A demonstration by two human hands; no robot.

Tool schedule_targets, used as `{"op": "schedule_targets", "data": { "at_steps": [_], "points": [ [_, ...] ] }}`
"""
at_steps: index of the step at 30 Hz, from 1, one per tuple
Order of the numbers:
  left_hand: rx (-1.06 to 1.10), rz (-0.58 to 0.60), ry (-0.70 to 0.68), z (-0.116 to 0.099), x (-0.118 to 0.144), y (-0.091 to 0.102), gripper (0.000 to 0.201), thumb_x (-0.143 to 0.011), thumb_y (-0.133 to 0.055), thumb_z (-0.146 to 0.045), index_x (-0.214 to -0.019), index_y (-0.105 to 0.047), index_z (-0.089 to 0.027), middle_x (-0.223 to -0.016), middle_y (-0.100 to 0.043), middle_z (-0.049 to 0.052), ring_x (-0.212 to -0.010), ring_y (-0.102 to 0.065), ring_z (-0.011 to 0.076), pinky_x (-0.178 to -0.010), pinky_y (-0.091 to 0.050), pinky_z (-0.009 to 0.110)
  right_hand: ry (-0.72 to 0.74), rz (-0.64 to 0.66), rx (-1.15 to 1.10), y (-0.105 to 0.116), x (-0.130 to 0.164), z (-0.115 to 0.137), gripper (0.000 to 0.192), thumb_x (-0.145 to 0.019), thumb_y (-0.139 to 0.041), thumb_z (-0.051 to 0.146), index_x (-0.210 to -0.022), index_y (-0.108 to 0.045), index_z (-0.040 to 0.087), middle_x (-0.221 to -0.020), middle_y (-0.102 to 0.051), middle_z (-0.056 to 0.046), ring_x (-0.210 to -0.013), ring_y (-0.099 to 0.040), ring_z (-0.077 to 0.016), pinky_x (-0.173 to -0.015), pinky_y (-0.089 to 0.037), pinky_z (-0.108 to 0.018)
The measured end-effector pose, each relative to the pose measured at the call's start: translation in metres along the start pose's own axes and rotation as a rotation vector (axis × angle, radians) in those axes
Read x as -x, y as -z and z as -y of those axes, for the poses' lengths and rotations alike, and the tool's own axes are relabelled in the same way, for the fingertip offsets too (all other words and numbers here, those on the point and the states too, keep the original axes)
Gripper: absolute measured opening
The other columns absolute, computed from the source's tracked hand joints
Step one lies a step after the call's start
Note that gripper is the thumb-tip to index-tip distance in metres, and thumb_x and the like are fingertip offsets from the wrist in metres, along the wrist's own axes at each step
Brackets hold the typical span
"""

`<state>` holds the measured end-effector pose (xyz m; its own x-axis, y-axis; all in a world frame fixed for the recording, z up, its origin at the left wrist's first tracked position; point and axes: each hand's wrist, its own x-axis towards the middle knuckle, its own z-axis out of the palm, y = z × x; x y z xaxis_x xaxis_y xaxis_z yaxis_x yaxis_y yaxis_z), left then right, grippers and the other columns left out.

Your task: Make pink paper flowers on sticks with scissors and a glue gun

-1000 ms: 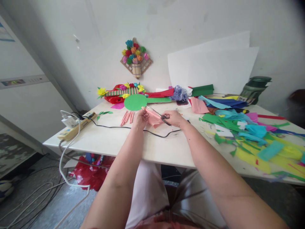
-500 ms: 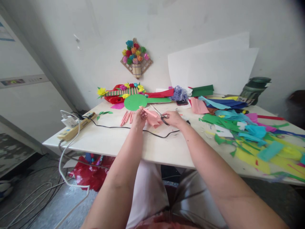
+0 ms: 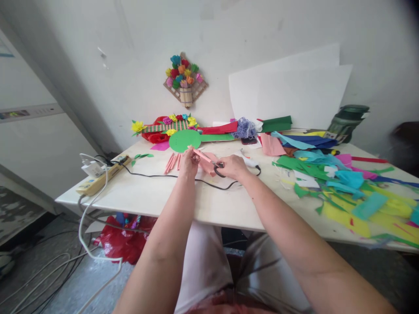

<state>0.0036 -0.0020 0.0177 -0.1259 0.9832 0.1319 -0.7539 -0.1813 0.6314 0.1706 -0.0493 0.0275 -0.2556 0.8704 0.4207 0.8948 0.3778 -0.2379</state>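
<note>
While the left hand pinches a pink crepe-paper piece taut for cutting, the right hand grips black-handled scissors, just before the green paper disc.

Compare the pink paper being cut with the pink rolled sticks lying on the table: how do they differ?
The pink paper is a loose, crumpled sheet held in both hands; the pink rolled sticks are tight, thin tubes. The paper is held above the table; the sticks lie side by side on it, untouched. Both are the same pink.
</note>
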Motion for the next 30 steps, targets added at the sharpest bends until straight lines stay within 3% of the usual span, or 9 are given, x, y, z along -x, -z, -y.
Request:
{"op": "schedule_targets", "data": {
  "at_steps": [10, 14, 20, 23, 26, 28, 30],
  "points": [
    [-0.096, 0.012, -0.013, 0.003, -0.001, -0.003, 0.023, -0.065, -0.071, -0.028, -0.067, -0.052, -0.015, -0.057, -0.06, -0.001, -0.039, -0.046, 0.0026, -0.042, -0.036, 0.013, -0.093, 0.148, 0.041, -0.006, -0.001, 0.014, 0.028, -0.074, -0.054, 0.037, -0.09, -0.07, 0.022, -0.084, -0.07, -0.008, -0.08, -0.064, -0.0222, -0.062, -0.041, -0.026],
    [-0.116, 0.032, -0.004, 0.005, -0.002, -0.004, 0.023, -0.065, -0.071, -0.028, -0.067, -0.053, -0.015, -0.058, -0.061, 0.0, -0.04, -0.047, 0.0036, -0.042, -0.038, 0.015, -0.058, 0.139, 0.0, -0.009, 0.0, 0.015, 0.027, -0.075, -0.052, 0.035, -0.092, -0.07, 0.023, -0.085, -0.071, -0.008, -0.08, -0.065, -0.022, -0.064, -0.042, -0.026],
    [-0.077, 0.03, -0.011, 0.004, -0.003, -0.002, 0.023, -0.063, -0.073, -0.027, -0.068, -0.054, -0.015, -0.056, -0.06, -0.001, -0.04, -0.048, 0.0037, -0.042, -0.038, 0.014, -0.095, -0.095, -0.255, -0.008, -0.006, 0.006, 0.024, -0.07, -0.059, 0.031, -0.087, -0.072, 0.019, -0.075, -0.07, -0.006, -0.071, -0.064, -0.0195, -0.061, -0.044, -0.026],
    [-0.075, 0.04, -0.006, 0.003, -0.003, -0.002, 0.024, -0.062, -0.074, -0.027, -0.068, -0.054, -0.014, -0.055, -0.059, -0.001, -0.04, -0.047, 0.0035, -0.041, -0.038, 0.014, -0.236, -0.209, -0.63, -0.004, -0.012, -0.008, 0.027, -0.069, -0.062, 0.027, -0.092, -0.07, 0.014, -0.073, -0.069, -0.006, -0.065, -0.062, -0.0147, -0.058, -0.045, -0.022],
    [-0.083, 0.044, 0.004, 0.003, -0.001, -0.004, 0.024, -0.063, -0.073, -0.028, -0.067, -0.054, -0.014, -0.054, -0.058, -0.001, -0.039, -0.046, 0.0032, -0.04, -0.037, 0.014, -0.398, -0.271, -0.951, 0.004, -0.017, -0.025, 0.033, -0.069, -0.063, 0.03, -0.096, -0.067, 0.011, -0.065, -0.066, -0.003, -0.052, -0.057, -0.0112, -0.045, -0.042, -0.02],
    [-0.099, 0.055, 0.019, 0.005, 0.0, -0.006, 0.025, -0.064, -0.073, -0.029, -0.066, -0.053, -0.014, -0.055, -0.058, -0.001, -0.039, -0.046, 0.0031, -0.04, -0.037, 0.014, -0.484, -0.307, -1.043, 0.011, -0.017, -0.036, 0.036, -0.069, -0.064, 0.032, -0.098, -0.066, 0.011, -0.061, -0.064, -0.003, -0.047, -0.055, -0.0105, -0.038, -0.036, -0.018],
    [-0.112, 0.077, 0.032, 0.006, 0.001, -0.007, 0.025, -0.064, -0.073, -0.029, -0.065, -0.053, -0.014, -0.054, -0.058, -0.001, -0.039, -0.045, 0.003, -0.04, -0.037, 0.014, -0.545, -0.336, -0.994, 0.018, -0.017, -0.048, 0.039, -0.072, -0.061, 0.036, -0.102, -0.064, 0.011, -0.068, -0.066, -0.006, -0.052, -0.058, -0.0126, -0.04, -0.04, -0.02]
  ]
}}
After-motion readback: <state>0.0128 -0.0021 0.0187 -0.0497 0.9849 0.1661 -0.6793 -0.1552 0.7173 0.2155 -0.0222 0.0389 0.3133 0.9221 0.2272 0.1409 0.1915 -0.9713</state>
